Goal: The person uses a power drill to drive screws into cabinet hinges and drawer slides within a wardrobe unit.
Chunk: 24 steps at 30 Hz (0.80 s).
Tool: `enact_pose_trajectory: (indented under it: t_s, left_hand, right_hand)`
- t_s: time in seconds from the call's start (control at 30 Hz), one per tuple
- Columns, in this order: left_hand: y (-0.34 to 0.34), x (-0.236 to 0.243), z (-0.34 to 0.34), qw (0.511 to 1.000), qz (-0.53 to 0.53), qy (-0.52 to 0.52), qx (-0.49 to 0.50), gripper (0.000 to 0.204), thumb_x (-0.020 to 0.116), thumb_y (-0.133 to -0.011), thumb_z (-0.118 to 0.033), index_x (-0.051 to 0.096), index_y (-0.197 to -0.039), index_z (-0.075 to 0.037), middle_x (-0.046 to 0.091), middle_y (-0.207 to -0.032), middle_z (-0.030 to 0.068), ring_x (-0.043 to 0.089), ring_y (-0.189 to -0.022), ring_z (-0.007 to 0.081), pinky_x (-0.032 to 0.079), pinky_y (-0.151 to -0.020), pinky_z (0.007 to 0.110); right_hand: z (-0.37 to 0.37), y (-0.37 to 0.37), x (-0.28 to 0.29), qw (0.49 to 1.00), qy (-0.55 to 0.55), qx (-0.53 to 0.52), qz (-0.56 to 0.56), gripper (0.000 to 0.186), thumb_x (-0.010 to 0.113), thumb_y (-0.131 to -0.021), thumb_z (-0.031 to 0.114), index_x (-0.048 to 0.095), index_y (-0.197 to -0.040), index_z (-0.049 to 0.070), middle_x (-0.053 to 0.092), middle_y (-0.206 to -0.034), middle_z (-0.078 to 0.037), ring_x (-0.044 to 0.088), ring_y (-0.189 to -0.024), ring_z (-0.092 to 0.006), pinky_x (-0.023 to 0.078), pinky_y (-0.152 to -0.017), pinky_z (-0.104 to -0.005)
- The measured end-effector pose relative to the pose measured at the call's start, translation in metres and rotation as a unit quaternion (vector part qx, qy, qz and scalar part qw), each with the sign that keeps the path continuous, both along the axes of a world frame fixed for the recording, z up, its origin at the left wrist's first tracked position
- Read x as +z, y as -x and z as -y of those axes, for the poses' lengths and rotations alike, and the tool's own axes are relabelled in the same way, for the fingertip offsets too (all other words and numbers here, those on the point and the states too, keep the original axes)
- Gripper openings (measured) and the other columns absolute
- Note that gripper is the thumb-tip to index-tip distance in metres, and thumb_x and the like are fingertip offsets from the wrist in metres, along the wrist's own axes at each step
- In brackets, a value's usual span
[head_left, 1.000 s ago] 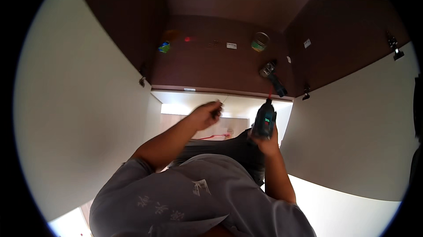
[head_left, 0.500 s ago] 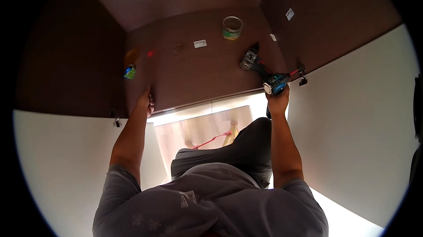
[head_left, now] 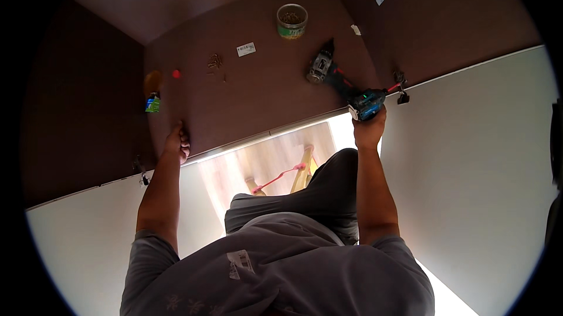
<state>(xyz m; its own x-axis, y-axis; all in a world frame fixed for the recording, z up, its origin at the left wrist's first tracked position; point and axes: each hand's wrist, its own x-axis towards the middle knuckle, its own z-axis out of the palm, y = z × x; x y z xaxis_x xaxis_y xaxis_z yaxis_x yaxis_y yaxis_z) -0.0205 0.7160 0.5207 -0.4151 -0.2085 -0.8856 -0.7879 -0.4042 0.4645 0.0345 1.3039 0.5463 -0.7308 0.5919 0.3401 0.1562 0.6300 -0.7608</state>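
Observation:
My right hand [head_left: 369,130] grips a blue and black cordless impact driver [head_left: 368,103]. Its long red bit [head_left: 393,88] reaches to a hinge [head_left: 400,81] on the right side panel, beside the white door. Low at the left front of the brown cabinet floor, my left hand [head_left: 178,142] is closed with fingers curled; anything inside is hidden. A second cordless drill [head_left: 321,65] lies on the cabinet floor, its handle end near the driver. Behind it stands a round tub [head_left: 292,21] of screws with a green label. Loose screws [head_left: 214,62] lie left of a white label [head_left: 246,49].
A blue and green packet [head_left: 152,103] and a small red spot [head_left: 176,73] are at the left. Another hinge [head_left: 141,169] sits by the left door [head_left: 88,222]. Below the cabinet's front edge [head_left: 264,135], a yellow ladder [head_left: 302,169] with a red strap shows.
The view has shifted, so the cabinet's contents appear farther left and higher. My right hand still holds the driver with its bit toward the right hinge; my left hand stays near the front edge.

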Motion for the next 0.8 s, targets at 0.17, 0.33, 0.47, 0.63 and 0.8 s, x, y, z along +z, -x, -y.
enact_pose_trajectory:
  t_s: [0.17,0.33,0.47,0.63,0.8]
  left_hand:
    - [0.0,-0.001,0.001,1.0,0.005,0.004,0.006,0.051,0.07,-0.092,-0.056,0.038,-0.063,-0.029,0.034,-0.051,-0.011,0.031,-0.04,0.0046,0.016,-0.038,0.019]
    - [0.0,-0.001,0.003,1.0,-0.005,-0.009,0.008,0.05,0.069,-0.093,-0.054,0.039,-0.064,-0.028,0.035,-0.052,-0.0102,0.032,-0.041,0.0056,0.018,-0.038,0.02]
    - [-0.001,0.004,-0.001,1.0,-0.012,-0.014,-0.006,0.049,0.069,-0.094,-0.054,0.04,-0.064,-0.028,0.036,-0.052,-0.01,0.033,-0.041,0.0056,0.019,-0.038,0.019]
    - [-0.002,0.002,0.002,1.0,-0.013,-0.017,-0.007,0.049,0.069,-0.094,-0.054,0.04,-0.064,-0.028,0.037,-0.053,-0.0101,0.033,-0.041,0.0053,0.019,-0.039,0.019]
    - [-0.001,0.002,0.003,1.0,-0.002,-0.012,-0.006,0.049,0.069,-0.093,-0.053,0.04,-0.064,-0.028,0.037,-0.053,-0.0104,0.033,-0.041,0.005,0.018,-0.039,0.019]
  right_hand:
    - [-0.004,-0.001,-0.001,0.999,-0.049,0.002,0.013,0.072,0.089,-0.064,0.006,0.055,-0.128,0.0,0.065,-0.116,-0.018,0.065,-0.107,-0.036,0.052,-0.095,-0.0416]
    - [-0.009,-0.003,-0.008,0.997,-0.073,-0.003,0.021,0.075,0.088,-0.063,0.004,0.053,-0.13,-0.001,0.065,-0.116,-0.018,0.065,-0.107,-0.037,0.052,-0.095,-0.0417]
    - [-0.013,-0.001,-0.017,0.996,-0.085,-0.008,0.022,0.075,0.09,-0.065,0.008,0.053,-0.13,0.0,0.064,-0.119,-0.019,0.064,-0.108,-0.0378,0.052,-0.095,-0.0433]
    - [-0.013,-0.002,-0.018,0.995,-0.061,-0.031,0.078,0.08,0.088,-0.067,0.014,0.048,-0.135,0.003,0.06,-0.127,-0.021,0.06,-0.117,-0.0424,0.05,-0.1,-0.0479]
    - [-0.017,-0.001,-0.024,0.994,-0.079,-0.028,0.073,0.08,0.088,-0.068,0.015,0.048,-0.135,0.003,0.06,-0.127,-0.02,0.06,-0.117,-0.0415,0.05,-0.1,-0.0475]
